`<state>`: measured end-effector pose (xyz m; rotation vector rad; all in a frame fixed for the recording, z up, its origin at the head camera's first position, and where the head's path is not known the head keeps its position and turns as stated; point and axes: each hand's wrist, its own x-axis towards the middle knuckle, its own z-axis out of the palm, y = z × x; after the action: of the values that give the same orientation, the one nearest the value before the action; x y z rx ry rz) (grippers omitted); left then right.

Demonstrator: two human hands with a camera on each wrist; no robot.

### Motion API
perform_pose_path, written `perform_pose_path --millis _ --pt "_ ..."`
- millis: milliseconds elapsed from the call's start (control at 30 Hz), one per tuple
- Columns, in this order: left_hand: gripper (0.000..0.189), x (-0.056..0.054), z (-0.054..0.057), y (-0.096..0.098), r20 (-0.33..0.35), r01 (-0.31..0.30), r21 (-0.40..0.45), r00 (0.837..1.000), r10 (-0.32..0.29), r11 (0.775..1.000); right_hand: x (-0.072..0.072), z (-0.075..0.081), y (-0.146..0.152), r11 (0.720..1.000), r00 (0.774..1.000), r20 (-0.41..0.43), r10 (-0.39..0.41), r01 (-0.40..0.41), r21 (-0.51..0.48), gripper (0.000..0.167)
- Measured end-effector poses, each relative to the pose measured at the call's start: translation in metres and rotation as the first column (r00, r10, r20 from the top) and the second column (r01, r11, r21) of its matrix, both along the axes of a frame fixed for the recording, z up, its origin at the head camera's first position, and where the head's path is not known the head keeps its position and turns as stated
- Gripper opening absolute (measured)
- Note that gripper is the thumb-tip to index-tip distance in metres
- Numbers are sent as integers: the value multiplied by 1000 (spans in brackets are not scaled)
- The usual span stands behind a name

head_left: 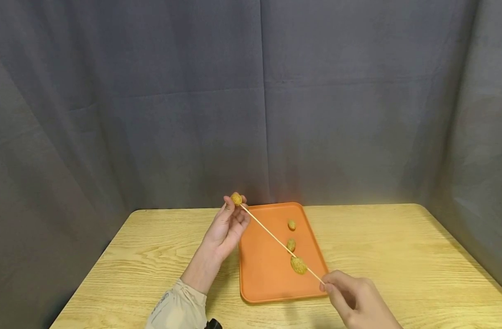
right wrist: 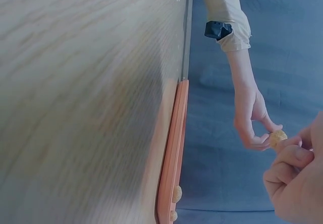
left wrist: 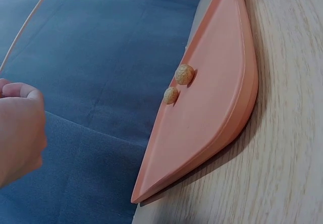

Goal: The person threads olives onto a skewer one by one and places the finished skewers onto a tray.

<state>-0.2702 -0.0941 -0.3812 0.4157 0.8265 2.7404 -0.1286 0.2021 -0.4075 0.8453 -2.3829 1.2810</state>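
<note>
Head view: left hand (head_left: 225,232) pinches a round golden-brown ball (head_left: 236,199) at one end of a thin pale wooden skewer (head_left: 267,230), right hand (head_left: 358,299) pinching the other, apparently for steadiness.

Thin pale skewer (head_left: 271,234) slanted, lower end pinched in my right fingers (head_left: 336,278). Rough yellow-brown ball (head_left: 298,265) threaded on it, nearer that end. Second ball (head_left: 236,198) gripped in my left fingers (head_left: 228,204) at upper end. Third ball (head_left: 291,225), fourth ball (head_left: 291,244) on orange tray (head_left: 261,278).

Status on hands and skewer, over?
Left hand pinching ball at tip of skewer. Right hand pinching lower end. Second ball on shaft. No obstruction visible.
</note>
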Motion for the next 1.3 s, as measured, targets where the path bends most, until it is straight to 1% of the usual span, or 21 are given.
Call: perform_pose_path --millis 167,400,533,600,667,767,833,967,1100,1233,1300 --pt "29 0 -1 0 -8 12 5 1000 -12 1000 0 0 0 1000 1000 11 -16 16 18 20" --pt "30 0 -1 -1 3 27 28 1000 -27 999 0 -1 0 1000 1000 -6 4 -4 -8 22" --pt "27 0 0 -1 -9 21 13 1000 -21 1000 1 -2 -1 1000 1000 -4 -1 1 -14 23" --pt "22 1 -1 0 -23 5 -25 1000 -5 1000 1 -1 -1 1000 1000 -5 -10 10 -10 23" --pt "15 1 -1 -1 -34 -26 -77 999 23 997 1 -2 -2 1000 1000 -4 -16 16 -8 24" --pt "9 3 -1 -1 -47 -85 -157 996 78 984 2 -1 -2 1000 1000 0 -17 17 -10 24" --pt "9 4 0 -1 -52 -117 -184 993 109 976 2 -1 -1 1000 1000 7 -13 13 -12 23" --pt "12 6 1 1 -59 -158 -197 987 149 968 2 -1 -1 1000 1000 25 -1 1 -4 21" --pt "13 8 2 6 -48 -169 -185 985 163 968 1 -1 -1 1000 999 39 9 -9 6 18" --pt "14 8 -1 10 -18 -173 -196 985 173 965 1 -1 -2 1000 999 47 10 -10 10 17" --pt "13 8 -4 11 5 -168 -217 985 174 961 1 -2 -3 1000 999 50 17 -18 7 17"
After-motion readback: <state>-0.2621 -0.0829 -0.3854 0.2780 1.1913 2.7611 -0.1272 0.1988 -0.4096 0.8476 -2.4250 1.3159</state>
